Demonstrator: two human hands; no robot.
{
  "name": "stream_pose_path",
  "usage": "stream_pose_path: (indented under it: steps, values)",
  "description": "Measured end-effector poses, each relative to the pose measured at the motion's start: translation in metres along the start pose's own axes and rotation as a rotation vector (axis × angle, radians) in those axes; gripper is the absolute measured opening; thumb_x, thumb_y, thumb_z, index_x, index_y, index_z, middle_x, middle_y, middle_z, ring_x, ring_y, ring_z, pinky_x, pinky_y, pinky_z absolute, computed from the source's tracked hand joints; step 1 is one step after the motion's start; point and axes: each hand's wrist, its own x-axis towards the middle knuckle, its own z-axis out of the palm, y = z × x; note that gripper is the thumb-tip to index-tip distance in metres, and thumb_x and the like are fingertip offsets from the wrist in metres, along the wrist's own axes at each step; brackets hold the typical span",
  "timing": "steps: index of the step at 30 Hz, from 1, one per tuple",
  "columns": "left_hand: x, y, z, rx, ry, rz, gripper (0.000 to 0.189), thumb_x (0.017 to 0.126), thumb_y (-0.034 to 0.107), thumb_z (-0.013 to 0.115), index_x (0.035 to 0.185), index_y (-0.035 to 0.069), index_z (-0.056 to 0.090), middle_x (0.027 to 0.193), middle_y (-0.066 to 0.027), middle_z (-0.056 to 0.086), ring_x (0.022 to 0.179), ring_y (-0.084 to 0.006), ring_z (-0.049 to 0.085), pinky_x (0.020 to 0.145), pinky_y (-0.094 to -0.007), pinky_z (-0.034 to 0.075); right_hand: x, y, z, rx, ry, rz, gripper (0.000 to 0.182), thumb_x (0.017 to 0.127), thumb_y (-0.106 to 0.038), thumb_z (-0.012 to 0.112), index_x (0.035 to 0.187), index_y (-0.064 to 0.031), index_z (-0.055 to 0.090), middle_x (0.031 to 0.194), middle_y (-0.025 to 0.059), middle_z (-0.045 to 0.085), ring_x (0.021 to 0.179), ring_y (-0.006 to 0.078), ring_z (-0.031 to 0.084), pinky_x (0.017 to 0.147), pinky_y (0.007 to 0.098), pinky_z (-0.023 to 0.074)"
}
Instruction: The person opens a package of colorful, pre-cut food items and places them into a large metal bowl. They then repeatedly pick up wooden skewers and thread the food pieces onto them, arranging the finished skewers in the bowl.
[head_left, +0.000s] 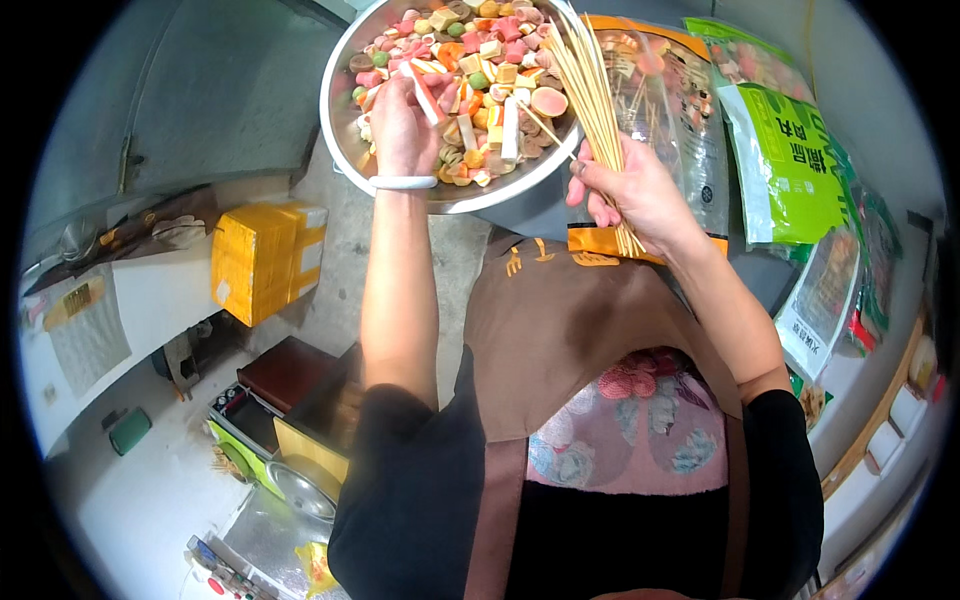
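A wide steel bowl (328, 101) at the top is heaped with mixed hotpot balls and fish-cake pieces (472, 82). Over its left side, my left hand (405, 124) holds a red-and-white crab stick (424, 96) between thumb and fingers; some of the fingers are hidden. Right of the bowl, my right hand (637, 187) grips a bundle of bamboo skewers (592, 97), their upper ends fanning out. One single skewer (546, 129) points from this hand over the bowl's rim, its tip close to a white stick-shaped piece (510, 129). Whether the tip touches food is unclear.
A clear bag with an orange border (705, 150) lies under my right hand, beside a green-and-white food bag (787, 161) and more bags (821, 300). A yellow taped box (255, 259) stands at left. Below it are a dark red lid (289, 373) and a metal pan lid (301, 491).
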Motion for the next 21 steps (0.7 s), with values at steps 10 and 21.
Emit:
stream_pose_path:
  steps: [10, 21]
  values:
    - [0.002, -0.013, 0.027, -0.763, -0.196, -0.391, 0.023, 0.099, 0.022, 0.044, 0.084, 0.005, 0.046, 0.067, -0.0016, 0.04, 0.06, -0.0114, 0.041, 0.053, -0.023, 0.041, -0.015, -0.009, 0.028, -0.143, 0.044, -0.035, 0.011, 0.09, -0.008, 0.055, 0.097, -0.0004, 0.051, 0.061, 0.0039, 0.056, 0.041, 0.0067, 0.045, 0.038, 0.0226, 0.0366]
    - [0.007, -0.02, 0.032, -0.827, -0.085, -0.383, 0.031, 0.102, 0.028, 0.038, 0.079, 0.007, 0.042, 0.061, 0.0009, 0.035, 0.05, -0.009, 0.032, 0.042, -0.0207, 0.032, -0.02, -0.005, 0.026, -0.216, 0.079, -0.04, 0.008, 0.09, -0.008, 0.056, 0.094, -0.0013, 0.052, 0.059, 0.0008, 0.054, 0.046, 0.0062, 0.047, 0.042, 0.0233, 0.0376]
